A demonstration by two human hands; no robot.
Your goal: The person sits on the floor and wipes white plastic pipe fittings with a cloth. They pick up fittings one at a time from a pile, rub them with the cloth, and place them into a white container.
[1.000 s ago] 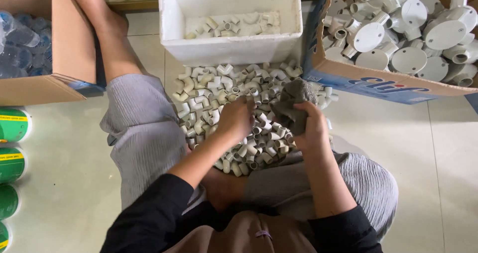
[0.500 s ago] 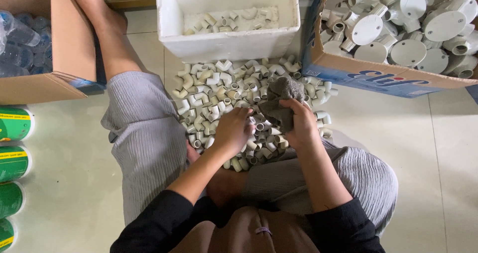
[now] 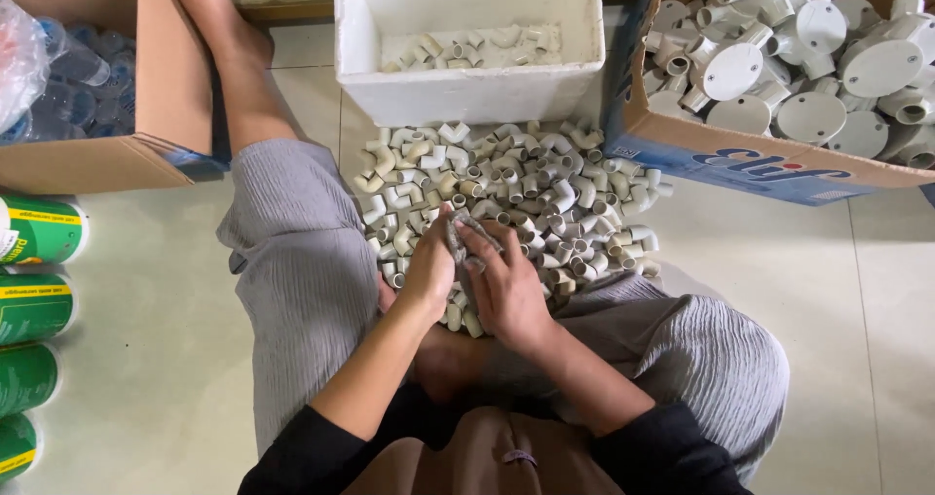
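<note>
My 2 hands meet over the near edge of the pile of pale elbow fittings spread on the floor between my knees. My left hand and my right hand are both closed around a grey cloth, which bunches up between the thumbs and pokes out on the far side, toward the white foam box. Whether a fitting sits inside the cloth I cannot tell; the folds hide it. The cloth lies straight ahead of my grip, its bunched length running away from me, and the loose fittings lie just beyond and to the right of it, touching my right fingers. The right hand is the nearer 1 to most of the pile; the left sits at its left rim, by my grey trouser leg. The cardboard box of round junction boxes stands well off to the right.
</note>
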